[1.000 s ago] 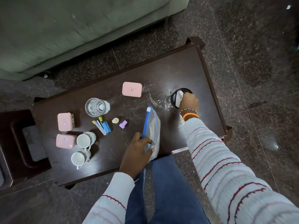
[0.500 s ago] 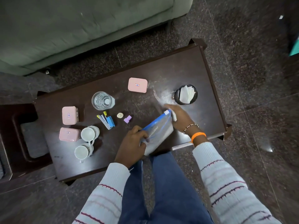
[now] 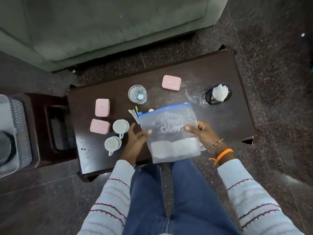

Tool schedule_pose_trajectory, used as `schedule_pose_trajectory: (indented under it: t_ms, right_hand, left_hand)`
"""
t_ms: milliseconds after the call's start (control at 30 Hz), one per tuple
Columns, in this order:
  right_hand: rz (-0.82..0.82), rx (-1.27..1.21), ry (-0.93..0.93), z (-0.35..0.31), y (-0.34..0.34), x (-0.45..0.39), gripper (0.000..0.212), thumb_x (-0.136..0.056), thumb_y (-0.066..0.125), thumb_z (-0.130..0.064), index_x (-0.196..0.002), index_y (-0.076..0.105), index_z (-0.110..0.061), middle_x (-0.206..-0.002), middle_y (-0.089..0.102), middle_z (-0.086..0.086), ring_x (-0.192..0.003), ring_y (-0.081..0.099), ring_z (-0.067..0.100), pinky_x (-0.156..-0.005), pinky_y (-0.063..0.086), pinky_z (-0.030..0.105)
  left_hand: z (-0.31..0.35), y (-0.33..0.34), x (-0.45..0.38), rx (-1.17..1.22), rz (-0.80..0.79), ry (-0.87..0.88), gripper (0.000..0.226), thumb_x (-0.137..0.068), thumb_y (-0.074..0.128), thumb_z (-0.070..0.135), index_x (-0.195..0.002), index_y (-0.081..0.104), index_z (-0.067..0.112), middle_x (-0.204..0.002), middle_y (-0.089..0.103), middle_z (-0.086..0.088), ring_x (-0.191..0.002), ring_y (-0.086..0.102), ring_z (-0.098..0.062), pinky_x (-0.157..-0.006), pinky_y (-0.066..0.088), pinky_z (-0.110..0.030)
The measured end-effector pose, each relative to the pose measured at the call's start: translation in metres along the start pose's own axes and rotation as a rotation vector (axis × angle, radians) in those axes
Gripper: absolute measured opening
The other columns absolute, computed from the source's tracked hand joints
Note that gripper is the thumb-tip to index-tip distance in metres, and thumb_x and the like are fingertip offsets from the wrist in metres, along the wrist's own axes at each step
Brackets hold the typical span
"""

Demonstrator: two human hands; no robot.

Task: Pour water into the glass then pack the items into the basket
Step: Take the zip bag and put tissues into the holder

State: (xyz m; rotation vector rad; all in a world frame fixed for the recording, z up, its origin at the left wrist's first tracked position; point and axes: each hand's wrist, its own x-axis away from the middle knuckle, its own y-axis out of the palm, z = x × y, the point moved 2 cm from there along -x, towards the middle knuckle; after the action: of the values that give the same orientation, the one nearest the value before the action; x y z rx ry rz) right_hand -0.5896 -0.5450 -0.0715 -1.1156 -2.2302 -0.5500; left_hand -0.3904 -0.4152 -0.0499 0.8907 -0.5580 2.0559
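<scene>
While held over table (image 3: 220,119): zip bag (image 3: 169,131) flat
left hand (image 3: 135,141): pinches bag's left edge
right hand (image 3: 203,133): pinches right edge
glass (image 3: 137,94): upright, water inside

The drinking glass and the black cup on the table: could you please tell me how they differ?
The drinking glass is clear and holds water; the black cup is dark and holds white paper napkins. The glass stands near the middle of the table, the black cup toward its right end. Both stand upright, untouched by either hand.
</scene>
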Motion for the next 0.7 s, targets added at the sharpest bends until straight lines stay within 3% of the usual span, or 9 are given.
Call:
schedule_pose_trajectory:
  t_ms: [100,167,233,300,367,433,533,600,700]
  right_hand:
    - [0.112,-0.042,0.037,0.008,0.025,0.005,0.010,-0.081,0.063,0.003,-0.089,0.064,-0.002,-0.068,0.070,-0.002,-0.059,0.062,0.003,-0.064,0.050,0.026]
    - [0.230,-0.040,0.066,0.015,0.034,0.005,0.043,-0.078,0.065,0.007,-0.116,0.050,-0.005,-0.075,0.062,0.007,-0.055,0.061,0.002,-0.059,0.052,0.022]
    - [0.250,-0.007,0.032,0.022,0.042,0.006,0.067,-0.076,0.064,0.014,-0.125,0.034,-0.019,-0.073,0.053,0.002,-0.051,0.058,-0.003,-0.052,0.049,0.012]
    - [0.158,0.161,-0.033,0.027,0.048,0.005,0.075,-0.071,0.066,0.018,-0.128,0.035,-0.020,-0.080,0.050,-0.004,-0.066,0.055,0.006,-0.059,0.047,0.007]
    - [0.061,0.344,-0.063,0.029,0.057,0.007,0.071,-0.066,0.070,0.017,-0.123,0.049,-0.020,-0.098,0.053,-0.007,-0.080,0.050,0.012,-0.064,0.046,0.005]
    - [0.042,0.474,-0.067,0.032,0.062,0.008,0.063,-0.064,0.073,0.013,-0.117,0.058,-0.017,-0.108,0.055,-0.004,-0.085,0.049,0.015,-0.069,0.044,0.013]
    - [0.111,0.566,-0.064,0.032,0.065,0.007,0.037,-0.067,0.077,0.003,-0.101,0.070,-0.008,-0.085,0.058,-0.004,-0.077,0.049,0.014,-0.065,0.037,0.014]
    - [0.189,0.590,-0.054,0.033,0.063,0.004,0.013,-0.069,0.078,-0.007,-0.079,0.071,-0.009,-0.071,0.046,-0.007,-0.071,0.045,0.013,-0.061,0.035,0.018]
    - [0.215,0.438,0.005,0.035,0.056,0.001,0.022,-0.073,0.077,-0.015,-0.065,0.057,-0.013,-0.070,0.045,-0.004,-0.062,0.043,0.003,-0.058,0.037,0.015]
  left_hand:
    - [-0.015,-0.017,0.009,-0.029,-0.103,0.000,0.072,-0.083,0.063,0.003,-0.142,0.023,0.017,-0.110,0.067,-0.009,-0.096,0.063,-0.017,-0.088,0.050,-0.031]
    - [-0.021,-0.024,0.013,-0.035,-0.040,0.011,0.074,-0.083,0.062,0.000,-0.141,0.022,0.025,-0.096,0.069,-0.005,-0.085,0.065,-0.014,-0.078,0.053,-0.028]
    - [-0.023,-0.033,0.016,-0.031,0.021,0.032,0.072,-0.085,0.058,-0.002,-0.138,0.022,0.031,-0.093,0.068,-0.002,-0.080,0.064,-0.009,-0.070,0.054,-0.023]
    - [-0.023,-0.041,0.016,-0.049,0.023,0.088,0.061,-0.085,0.055,-0.005,-0.129,0.034,0.031,-0.103,0.066,-0.006,-0.089,0.064,-0.015,-0.079,0.055,-0.025]
    - [-0.023,-0.049,0.016,-0.148,-0.008,0.148,0.048,-0.082,0.057,-0.007,-0.122,0.051,0.020,-0.114,0.062,-0.003,-0.105,0.060,-0.022,-0.095,0.050,-0.033]
    - [-0.024,-0.056,0.015,-0.202,-0.055,0.146,0.047,-0.077,0.064,-0.007,-0.119,0.060,0.013,-0.106,0.063,0.004,-0.101,0.059,-0.018,-0.093,0.049,-0.025]
    - [-0.025,-0.061,0.012,-0.374,-0.107,0.158,0.048,-0.070,0.072,-0.007,-0.116,0.064,0.007,-0.104,0.062,-0.006,-0.098,0.059,-0.020,-0.091,0.048,-0.020]
    - [-0.026,-0.061,0.006,-0.532,-0.065,0.202,0.036,-0.072,0.073,-0.002,-0.108,0.068,0.002,-0.099,0.056,-0.010,-0.092,0.055,-0.019,-0.079,0.040,-0.006]
    - [-0.027,-0.057,-0.004,-0.566,0.011,0.181,0.018,-0.078,0.070,0.008,-0.092,0.070,-0.004,-0.101,0.048,-0.004,-0.089,0.049,-0.014,-0.071,0.031,-0.008]
